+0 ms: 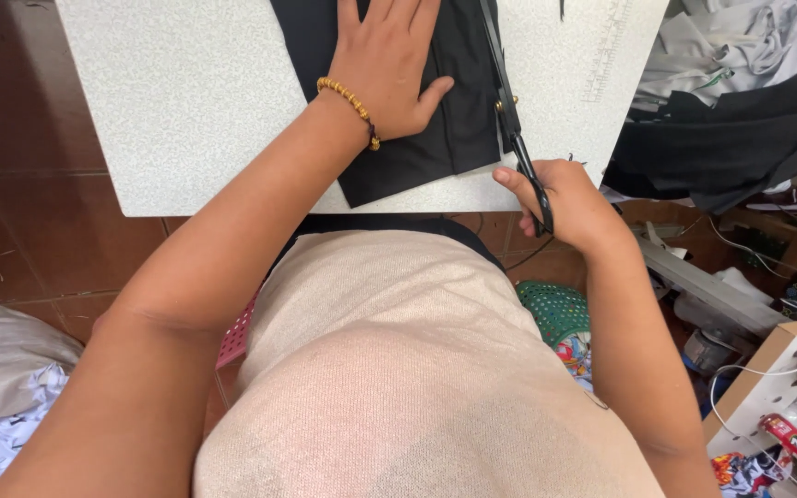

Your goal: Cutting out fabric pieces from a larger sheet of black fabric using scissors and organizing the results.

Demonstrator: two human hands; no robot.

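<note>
While our left hand (pixel 389 65) lies flat with fingers spread on the black cloth (pixel 435 138), pinning it to the white table (pixel 196 101), our right hand (pixel 565 203) grips the scissors (pixel 509 111); blades run along the cloth's right edge.

Single head-worn view, looking steeply down over the wearer's own chest, facing forward toward twelve o'clock, close above the white worktop (pixel 186 101) edge, floor at nine o'clock, clutter at three o'clock, no second view to share.
</note>
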